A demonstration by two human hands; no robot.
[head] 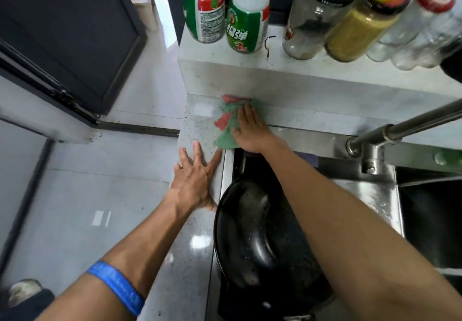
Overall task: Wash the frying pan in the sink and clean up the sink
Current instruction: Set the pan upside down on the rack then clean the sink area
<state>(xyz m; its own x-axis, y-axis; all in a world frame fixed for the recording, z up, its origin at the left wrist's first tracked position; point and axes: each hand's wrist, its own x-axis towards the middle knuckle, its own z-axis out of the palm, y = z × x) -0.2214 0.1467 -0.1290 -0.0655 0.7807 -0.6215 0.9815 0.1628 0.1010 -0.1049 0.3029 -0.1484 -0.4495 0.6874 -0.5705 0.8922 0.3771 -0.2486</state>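
Note:
A black frying pan (252, 233) stands tilted in the left basin of the steel sink (370, 195), wet inside. My right hand (250, 128) presses flat on a green and red cloth (226, 120) on the speckled counter strip behind the sink's left corner. My left hand (197, 175) lies flat with fingers spread on the narrow counter (190, 245) left of the sink, holding nothing. My right forearm crosses over the pan.
A steel faucet (390, 133) reaches in from the right. On the raised ledge (250, 70) behind stand two green and white bottles (225, 13) and several jars (350, 15). A second basin (430, 220) lies to the right. The floor is to the left.

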